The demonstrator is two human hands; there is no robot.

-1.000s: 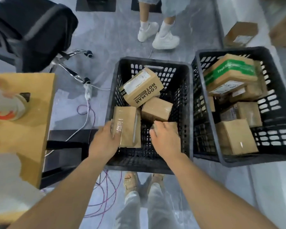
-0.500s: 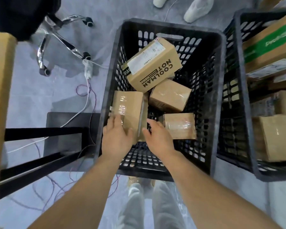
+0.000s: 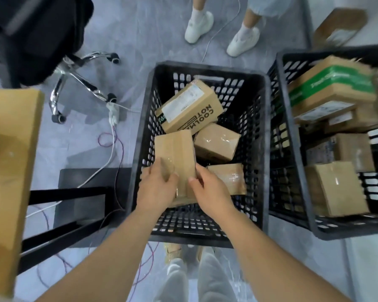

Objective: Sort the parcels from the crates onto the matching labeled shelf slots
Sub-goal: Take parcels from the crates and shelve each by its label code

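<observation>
Head view: a taped brown parcel (image 3: 174, 153) sits tilted inside the middle black crate (image 3: 144, 136), at its near left part, held between both hands. The left hand (image 3: 156, 188) lies on the parcel's near left face with fingers spread over the clear tape, thumb toward the centre. The right hand (image 3: 210, 190) grips the parcel's near right edge, thumb on top and fingers wrapped round the side.

In the same crate, beyond the held parcel, a larger printed box (image 3: 190, 107) with a white label leans against the far wall. To the right of the held parcel lies a plain taped box (image 3: 216, 142), and nearer than that another small taped box (image 3: 229, 177), just beside the right hand.

Right of the middle crate, touching or nearly so, stands a second black crate (image 3: 292, 223). It holds a green-banded box (image 3: 332, 88) on top of the far pile, smaller boxes under it, and a plain box (image 3: 336, 188) at the near end.
</observation>
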